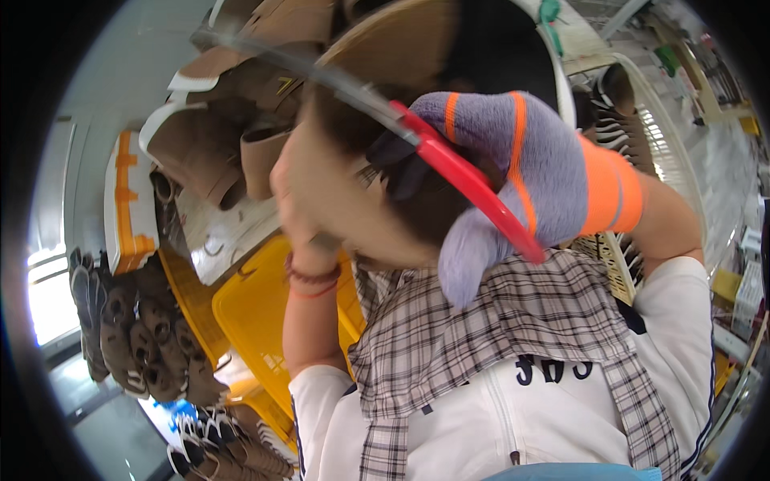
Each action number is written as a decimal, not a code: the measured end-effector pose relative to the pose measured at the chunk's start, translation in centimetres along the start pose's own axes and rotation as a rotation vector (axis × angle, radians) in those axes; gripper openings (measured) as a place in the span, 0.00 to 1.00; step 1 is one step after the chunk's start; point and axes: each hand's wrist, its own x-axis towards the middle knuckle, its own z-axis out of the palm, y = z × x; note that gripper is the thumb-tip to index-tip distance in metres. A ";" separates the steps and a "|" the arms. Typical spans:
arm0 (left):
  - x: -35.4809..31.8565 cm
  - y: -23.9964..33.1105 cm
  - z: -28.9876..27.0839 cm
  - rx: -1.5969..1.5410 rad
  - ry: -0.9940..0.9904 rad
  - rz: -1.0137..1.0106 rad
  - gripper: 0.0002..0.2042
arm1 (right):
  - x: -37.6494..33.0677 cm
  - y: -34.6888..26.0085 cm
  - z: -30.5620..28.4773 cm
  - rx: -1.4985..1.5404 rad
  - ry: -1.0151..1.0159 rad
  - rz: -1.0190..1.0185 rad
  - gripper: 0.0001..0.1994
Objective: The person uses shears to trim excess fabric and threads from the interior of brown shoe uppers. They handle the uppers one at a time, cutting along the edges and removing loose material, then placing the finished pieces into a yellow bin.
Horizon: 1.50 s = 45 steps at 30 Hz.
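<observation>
White box with orange tape (139,207) sits left beside the tabletop (210,234), yellow plastic piece (258,309) below, brown shoes (148,341) lower left, green item (549,14) up top, pale basket (672,132) right.

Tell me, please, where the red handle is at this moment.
In the head view, the red handle is above and right of centre, in the gloved right hand, near the brown piece.

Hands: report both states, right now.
Left hand: at the brown piece, blurred and partly hidden; grip cannot be told.
Right hand: closed, holding the red-handled tool.
</observation>
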 end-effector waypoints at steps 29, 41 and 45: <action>2.9 4.0 12.1 0.222 -0.575 0.344 0.35 | -9.5 14.7 1.9 0.290 0.531 0.248 0.22; 1.4 3.2 13.6 0.211 -0.498 0.311 0.29 | -15.8 14.3 -3.0 0.196 1.305 0.121 0.18; 1.7 2.7 13.4 0.187 -0.526 0.321 0.28 | -15.1 18.9 -7.8 -0.947 1.197 -0.069 0.19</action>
